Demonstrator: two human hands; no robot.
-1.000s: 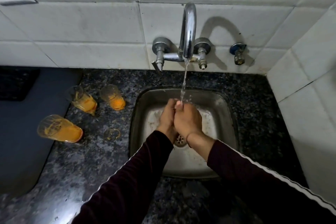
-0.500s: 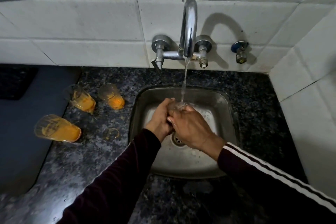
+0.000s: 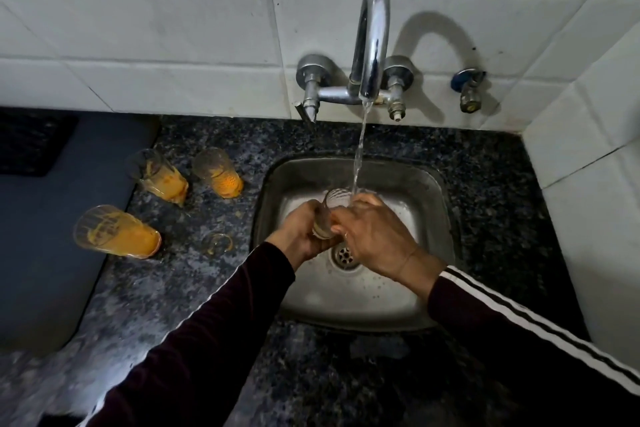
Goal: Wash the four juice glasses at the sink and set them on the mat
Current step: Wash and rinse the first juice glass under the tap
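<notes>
Over the steel sink [image 3: 433, 218], the left hand [image 3: 301, 236] wraps the bottom of a clear glass [image 3: 329, 215]. The right hand [image 3: 375, 236] curls around its side. The glass tilts, mouth up toward the tap [image 3: 372, 45], and now shows more. Water falls at its rim. Farther left, three glasses [image 3: 117, 232] with orange juice wait beside the mat [image 3: 52, 253].

One clear glass [image 3: 329, 215] tilted over the sink [image 3: 426, 191]; three juice-smeared glasses [image 3: 117, 232] beside the mat [image 3: 41, 236].
</notes>
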